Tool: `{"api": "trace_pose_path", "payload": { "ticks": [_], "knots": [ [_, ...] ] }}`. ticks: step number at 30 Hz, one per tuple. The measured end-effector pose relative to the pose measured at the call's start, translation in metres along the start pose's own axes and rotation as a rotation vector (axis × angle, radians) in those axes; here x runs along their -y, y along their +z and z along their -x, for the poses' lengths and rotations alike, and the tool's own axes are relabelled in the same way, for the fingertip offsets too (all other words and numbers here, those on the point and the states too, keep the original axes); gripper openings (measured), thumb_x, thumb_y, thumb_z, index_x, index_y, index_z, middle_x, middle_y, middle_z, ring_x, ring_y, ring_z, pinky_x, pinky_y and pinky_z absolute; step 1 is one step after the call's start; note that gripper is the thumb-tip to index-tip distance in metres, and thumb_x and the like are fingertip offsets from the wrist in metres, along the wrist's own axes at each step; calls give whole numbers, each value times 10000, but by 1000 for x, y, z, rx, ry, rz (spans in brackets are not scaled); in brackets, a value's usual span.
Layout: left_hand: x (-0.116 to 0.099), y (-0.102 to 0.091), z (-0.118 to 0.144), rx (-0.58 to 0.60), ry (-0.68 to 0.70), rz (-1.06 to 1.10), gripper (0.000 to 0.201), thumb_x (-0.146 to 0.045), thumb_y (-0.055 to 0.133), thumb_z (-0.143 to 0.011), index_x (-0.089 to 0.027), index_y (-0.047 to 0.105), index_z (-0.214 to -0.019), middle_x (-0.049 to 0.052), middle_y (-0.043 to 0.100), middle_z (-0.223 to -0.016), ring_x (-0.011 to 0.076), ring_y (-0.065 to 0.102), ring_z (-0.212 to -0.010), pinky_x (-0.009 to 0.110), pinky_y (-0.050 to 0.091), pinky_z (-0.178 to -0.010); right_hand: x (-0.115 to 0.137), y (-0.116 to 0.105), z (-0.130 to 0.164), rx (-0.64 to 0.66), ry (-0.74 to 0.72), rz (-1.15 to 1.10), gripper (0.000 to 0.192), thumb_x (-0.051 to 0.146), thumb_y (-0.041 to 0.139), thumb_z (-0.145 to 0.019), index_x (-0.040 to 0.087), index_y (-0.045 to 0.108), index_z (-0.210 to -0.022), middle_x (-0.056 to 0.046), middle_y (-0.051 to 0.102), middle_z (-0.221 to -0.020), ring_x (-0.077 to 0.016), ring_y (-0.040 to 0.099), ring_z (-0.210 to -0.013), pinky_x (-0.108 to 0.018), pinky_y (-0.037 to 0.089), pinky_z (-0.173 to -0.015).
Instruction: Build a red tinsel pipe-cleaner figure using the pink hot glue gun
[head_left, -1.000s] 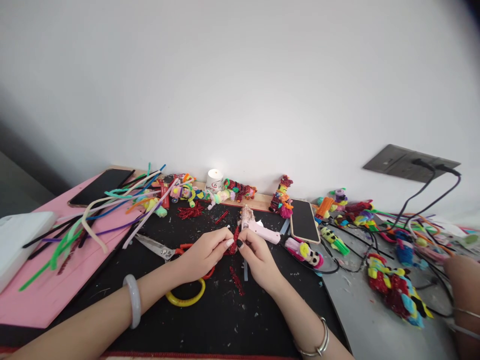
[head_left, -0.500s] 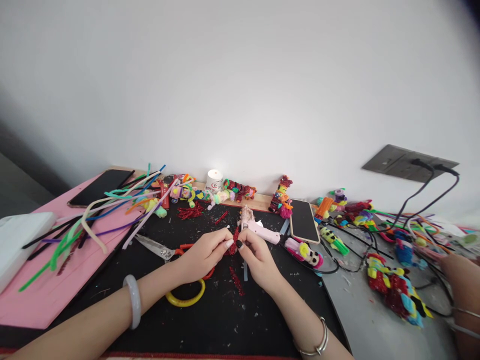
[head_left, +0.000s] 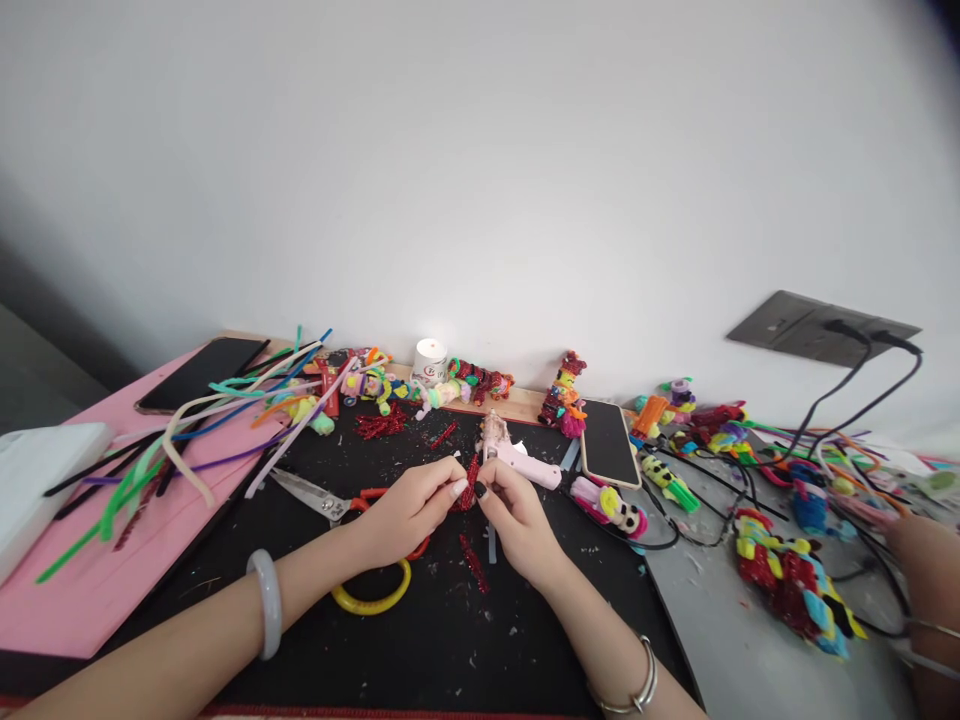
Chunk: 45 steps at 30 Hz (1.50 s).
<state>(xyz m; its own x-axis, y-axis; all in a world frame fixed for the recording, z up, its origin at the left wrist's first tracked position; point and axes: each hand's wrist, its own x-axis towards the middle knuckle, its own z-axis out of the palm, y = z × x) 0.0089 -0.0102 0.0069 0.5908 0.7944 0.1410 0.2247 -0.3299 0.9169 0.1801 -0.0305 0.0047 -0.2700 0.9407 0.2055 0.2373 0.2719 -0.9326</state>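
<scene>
Between the fingertips of both hands is a piece of red glittery pipe cleaner (head_left: 470, 484), partly hidden by them. My left hand (head_left: 420, 505) pinches it from the left, and my right hand (head_left: 516, 510) pinches it from the right, thumb bent in. Under my left hand lie scissors (head_left: 371, 600) with yellow and orange handles, blades pointing to the upper left. Just beyond my right hand rests a pink glue gun (head_left: 525, 465). A loose red pipe cleaner piece (head_left: 472, 563) lies on the black mat (head_left: 450, 660) below the hands.
Pipe cleaners (head_left: 191, 435) spread over a pink board (head_left: 60, 600) at left, near a phone (head_left: 202, 375). A paper cup (head_left: 430, 361) and a standing doll (head_left: 564, 393) line the wall. Another phone (head_left: 609, 443), dolls (head_left: 795, 580), cables and another person's arm (head_left: 930, 580) are at right.
Both of my hands stay almost in place, still pinching the red pipe cleaner. The other person's arm at right has shifted slightly; the view has moved a little.
</scene>
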Motion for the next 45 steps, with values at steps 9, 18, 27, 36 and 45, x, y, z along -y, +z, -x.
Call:
{"api": "trace_pose_path", "payload": {
  "ticks": [9,18,27,36,45],
  "knots": [
    [1,-1,0,4,9,-20,241,-287,331,-944,-182,406,-740,-72,401,-565,88,375,-495,202,324,-508,-2,-1,0,13,-18,18,140,204,432,-873,191,454,-735,38,392,-669,-118,347,-609,-240,291,-573],
    [1,-1,0,19,20,-12,232,-278,326,-947,-183,405,-751,-71,415,-561,87,366,-491,201,319,-508,-3,-1,0,31,-16,9,125,172,429,-861,185,462,-741,33,405,-675,-119,351,-605,-245,296,-566],
    [2,-1,0,18,27,-37,232,-279,327,-948,-182,410,-753,-70,421,-559,87,369,-491,203,322,-513,-2,0,1,26,-11,30,124,149,431,-852,186,460,-737,35,395,-668,-117,344,-608,-247,290,-567],
    [3,-1,0,28,23,-40,230,-277,329,-947,-181,407,-753,-69,418,-566,87,377,-498,203,326,-518,-3,0,1,30,-21,34,129,156,432,-860,188,455,-738,38,394,-668,-116,347,-609,-244,291,-565],
    [3,-1,0,44,3,-13,245,-290,317,-952,-183,398,-747,-71,408,-561,85,378,-491,202,326,-509,-3,0,0,34,-24,33,133,172,427,-871,188,455,-741,35,406,-674,-115,347,-604,-241,295,-561]
  ]
}}
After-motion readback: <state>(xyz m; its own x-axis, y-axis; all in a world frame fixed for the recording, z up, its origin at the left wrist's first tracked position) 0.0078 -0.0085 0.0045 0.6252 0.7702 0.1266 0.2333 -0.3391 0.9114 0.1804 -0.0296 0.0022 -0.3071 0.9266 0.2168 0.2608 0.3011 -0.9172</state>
